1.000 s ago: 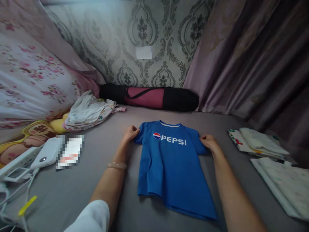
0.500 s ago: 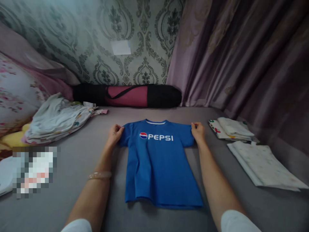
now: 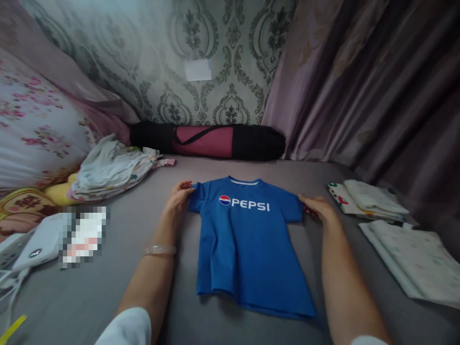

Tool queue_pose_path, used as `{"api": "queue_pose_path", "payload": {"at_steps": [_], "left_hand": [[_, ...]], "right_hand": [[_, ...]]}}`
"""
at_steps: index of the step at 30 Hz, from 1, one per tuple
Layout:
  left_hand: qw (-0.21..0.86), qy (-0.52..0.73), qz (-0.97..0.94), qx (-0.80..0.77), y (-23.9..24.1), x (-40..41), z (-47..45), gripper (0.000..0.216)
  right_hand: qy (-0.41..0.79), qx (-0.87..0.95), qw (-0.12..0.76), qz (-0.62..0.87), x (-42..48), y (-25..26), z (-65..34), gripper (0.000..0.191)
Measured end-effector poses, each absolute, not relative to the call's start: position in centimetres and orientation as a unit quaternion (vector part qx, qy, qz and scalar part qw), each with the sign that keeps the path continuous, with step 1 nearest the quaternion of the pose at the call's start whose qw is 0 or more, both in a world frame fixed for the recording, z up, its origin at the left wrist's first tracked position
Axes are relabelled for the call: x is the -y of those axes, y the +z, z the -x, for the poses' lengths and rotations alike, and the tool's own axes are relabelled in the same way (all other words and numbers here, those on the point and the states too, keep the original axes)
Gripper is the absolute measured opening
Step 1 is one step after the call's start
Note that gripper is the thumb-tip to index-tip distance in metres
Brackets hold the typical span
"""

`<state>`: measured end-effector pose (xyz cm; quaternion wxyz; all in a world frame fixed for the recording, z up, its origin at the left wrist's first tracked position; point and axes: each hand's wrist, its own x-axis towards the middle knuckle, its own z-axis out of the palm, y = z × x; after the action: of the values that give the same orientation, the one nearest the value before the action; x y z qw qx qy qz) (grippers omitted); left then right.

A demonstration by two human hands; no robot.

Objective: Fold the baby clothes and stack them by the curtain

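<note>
A blue T-shirt (image 3: pixel 251 249) lies front up on the grey bed sheet, its collar away from me. White PEPSI lettering and a round red, white and blue logo run across its chest. My left hand (image 3: pixel 179 195) is at the end of the left sleeve, thumb against the cloth and the other fingers slightly raised. At the right sleeve's outer edge, my right hand (image 3: pixel 319 207) pinches the upper corner, with its lower fingers curled beneath. A lengthwise fold ripples down the shirt's left side, and the hem is uneven.
Folded cloths (image 3: pixel 373 196) and a folded pale fabric (image 3: pixel 417 258) lie at right. Crumpled clothes (image 3: pixel 108 167) and a floral pillow (image 3: pixel 39 129) are at left, near a white device (image 3: pixel 46 239) with cables. A black and maroon long bag (image 3: pixel 204 141) lies along the wall.
The view has turned left, so things sit farther right. My left fingers have loosened somewhat. My right hand has turned sideways, and the right sleeve now slopes downward.
</note>
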<state>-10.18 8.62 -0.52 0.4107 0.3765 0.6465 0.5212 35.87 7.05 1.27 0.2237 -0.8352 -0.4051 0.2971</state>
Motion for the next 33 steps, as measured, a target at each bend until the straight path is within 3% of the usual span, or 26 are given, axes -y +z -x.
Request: {"api": "queue_pose_path", "payload": {"at_steps": [4,8,11,14,18,21,24,27,33], "left_hand": [[0.35,0.468,-0.43,-0.689,-0.6,-8.6,10.3,0.044],[0.209,0.36,-0.455,-0.787,-0.5,-8.4,10.6,0.041],[0.128,0.243,-0.465,-0.841,-0.3,-8.1,10.6,0.061],[0.131,0.198,-0.485,-0.842,-0.2,-8.1,10.4,0.067],[0.149,0.228,-0.514,-0.814,-0.6,-8.3,9.9,0.048],[0.17,0.295,-0.556,-0.758,-1.0,-8.4,9.5,0.027],[0.144,0.363,-0.558,-0.732,-1.2,-8.5,9.5,0.023],[0.133,0.37,-0.541,-0.743,-1.3,-8.5,9.9,0.028],[0.07,0.212,-0.504,-0.834,-1.0,-7.9,10.1,0.049]], "right_hand": [[0.276,0.451,0.248,0.812,-7.1,1.5,-35.9,0.02],[0.283,0.456,0.31,0.785,-7.4,1.7,-35.6,0.012],[0.304,0.43,0.327,0.785,-7.4,1.5,-35.2,0.016],[0.315,0.426,0.317,0.786,-7.2,1.0,-34.6,0.023],[0.327,0.433,0.315,0.779,-7.0,0.8,-34.3,0.023],[0.333,0.444,0.327,0.765,-6.8,1.1,-34.5,0.04],[0.333,0.452,0.332,0.758,-6.6,1.3,-35.1,0.05],[0.322,0.463,0.298,0.77,-6.6,1.1,-35.7,0.038],[0.293,0.478,0.256,0.787,-7.2,0.4,-36.1,0.014]]}}
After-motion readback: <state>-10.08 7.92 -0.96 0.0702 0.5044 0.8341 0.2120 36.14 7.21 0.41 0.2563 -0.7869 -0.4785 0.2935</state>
